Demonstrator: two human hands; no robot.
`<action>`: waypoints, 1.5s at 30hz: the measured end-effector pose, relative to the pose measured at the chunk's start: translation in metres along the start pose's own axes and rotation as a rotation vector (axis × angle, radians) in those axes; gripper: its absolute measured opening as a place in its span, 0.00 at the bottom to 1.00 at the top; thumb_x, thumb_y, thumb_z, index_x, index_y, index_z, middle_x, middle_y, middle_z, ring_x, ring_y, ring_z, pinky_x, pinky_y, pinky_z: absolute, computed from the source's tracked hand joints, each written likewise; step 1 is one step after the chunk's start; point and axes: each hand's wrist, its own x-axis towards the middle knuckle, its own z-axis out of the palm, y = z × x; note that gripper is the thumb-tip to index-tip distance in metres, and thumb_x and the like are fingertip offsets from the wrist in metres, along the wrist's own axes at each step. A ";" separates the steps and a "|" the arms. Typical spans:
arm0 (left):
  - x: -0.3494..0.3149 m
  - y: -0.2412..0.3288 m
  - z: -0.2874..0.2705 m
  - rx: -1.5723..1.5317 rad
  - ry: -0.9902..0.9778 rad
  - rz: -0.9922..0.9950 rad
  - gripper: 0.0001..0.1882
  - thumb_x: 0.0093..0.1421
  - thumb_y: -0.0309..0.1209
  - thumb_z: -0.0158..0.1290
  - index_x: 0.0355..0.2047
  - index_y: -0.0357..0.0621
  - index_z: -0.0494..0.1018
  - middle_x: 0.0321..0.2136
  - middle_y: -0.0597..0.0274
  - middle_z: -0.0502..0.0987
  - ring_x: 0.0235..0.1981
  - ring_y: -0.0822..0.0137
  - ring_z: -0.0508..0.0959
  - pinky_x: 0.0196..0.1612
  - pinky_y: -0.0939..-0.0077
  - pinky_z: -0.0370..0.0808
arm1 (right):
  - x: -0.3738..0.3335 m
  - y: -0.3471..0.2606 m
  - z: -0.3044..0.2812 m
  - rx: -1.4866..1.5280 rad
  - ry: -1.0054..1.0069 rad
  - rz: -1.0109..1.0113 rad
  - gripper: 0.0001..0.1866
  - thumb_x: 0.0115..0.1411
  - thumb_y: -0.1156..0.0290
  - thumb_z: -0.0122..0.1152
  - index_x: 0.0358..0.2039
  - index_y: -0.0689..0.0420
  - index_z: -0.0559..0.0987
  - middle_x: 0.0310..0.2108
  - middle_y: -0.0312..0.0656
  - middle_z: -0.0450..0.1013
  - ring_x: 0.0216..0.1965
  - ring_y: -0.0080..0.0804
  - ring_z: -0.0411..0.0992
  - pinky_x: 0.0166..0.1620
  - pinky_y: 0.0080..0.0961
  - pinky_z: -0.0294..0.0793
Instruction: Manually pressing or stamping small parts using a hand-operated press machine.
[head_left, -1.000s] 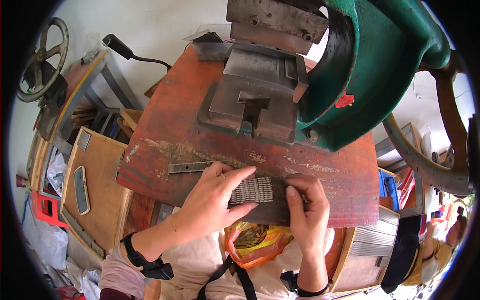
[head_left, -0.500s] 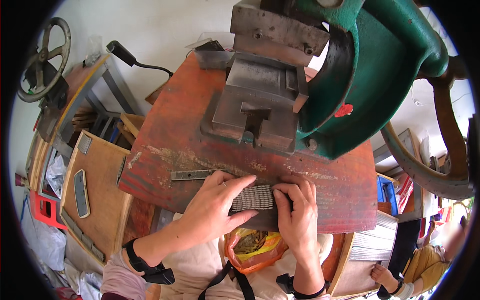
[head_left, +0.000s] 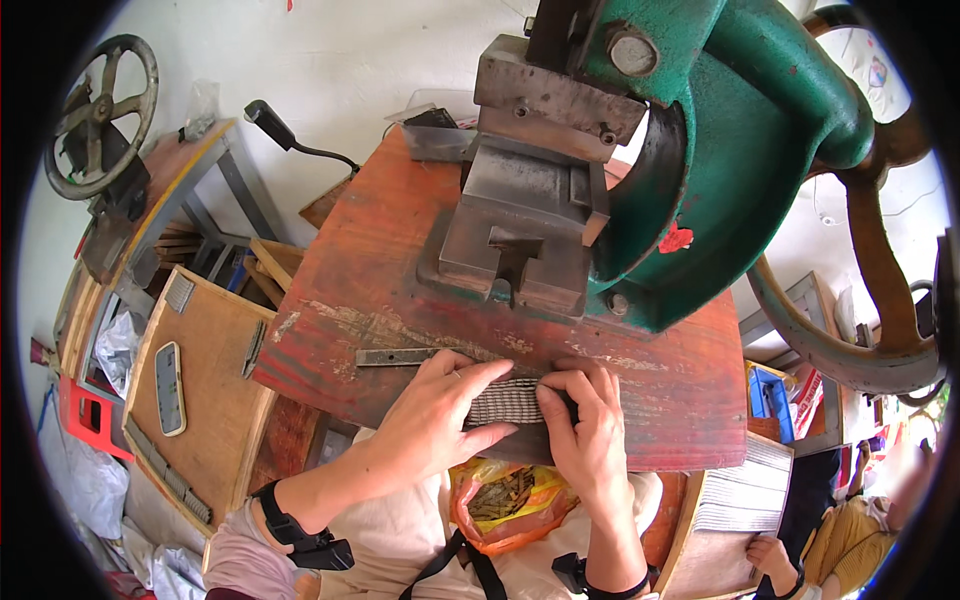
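Over the tabletop point(head_left: 672, 405), the right hand point(head_left: 590, 432) now joins the left hand point(head_left: 428, 410), both pinching the ribbed stack point(head_left: 505, 403).

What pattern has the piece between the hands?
The piece has a pale-and-dark grid, clearest in the head view.

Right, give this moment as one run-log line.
left hand: holds ribbed piece; right hand: at its right end; metal strip: on red table; green press: beyond hands

Left hand point(head_left: 428, 415) hides one end of the block point(head_left: 505, 402) and of the strip point(head_left: 392, 357); right hand point(head_left: 585, 425) hides the block's other end. Press point(head_left: 765, 130) is cropped above. Co-worker's head point(head_left: 912, 485) is blurred.
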 end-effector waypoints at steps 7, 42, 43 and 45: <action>-0.001 0.000 0.000 -0.002 0.002 0.004 0.32 0.43 0.32 0.68 0.49 0.40 0.70 0.38 0.51 0.73 0.40 0.54 0.73 0.43 0.66 0.73 | 0.002 -0.007 0.002 -0.023 -0.052 -0.060 0.09 0.56 0.73 0.59 0.38 0.56 0.79 0.44 0.51 0.69 0.47 0.51 0.66 0.51 0.40 0.65; -0.024 0.004 -0.036 0.363 0.238 0.098 0.09 0.50 0.18 0.56 0.34 0.38 0.77 0.31 0.58 0.73 0.33 0.57 0.73 0.35 0.66 0.73 | -0.023 0.014 0.006 0.507 0.362 0.184 0.05 0.61 0.76 0.56 0.36 0.64 0.76 0.31 0.42 0.72 0.29 0.23 0.67 0.35 0.18 0.68; -0.027 0.008 -0.040 0.351 0.248 0.090 0.10 0.50 0.18 0.55 0.34 0.39 0.76 0.31 0.58 0.72 0.34 0.56 0.73 0.35 0.65 0.73 | -0.026 0.013 0.006 0.509 0.389 0.127 0.05 0.60 0.76 0.57 0.36 0.63 0.76 0.33 0.43 0.72 0.31 0.26 0.69 0.37 0.20 0.69; -0.036 0.022 -0.042 0.323 0.257 0.094 0.10 0.50 0.18 0.55 0.33 0.39 0.76 0.31 0.58 0.72 0.32 0.56 0.73 0.34 0.65 0.73 | -0.035 0.012 0.005 0.511 0.424 0.074 0.06 0.59 0.76 0.59 0.37 0.63 0.76 0.35 0.45 0.73 0.34 0.30 0.71 0.39 0.21 0.71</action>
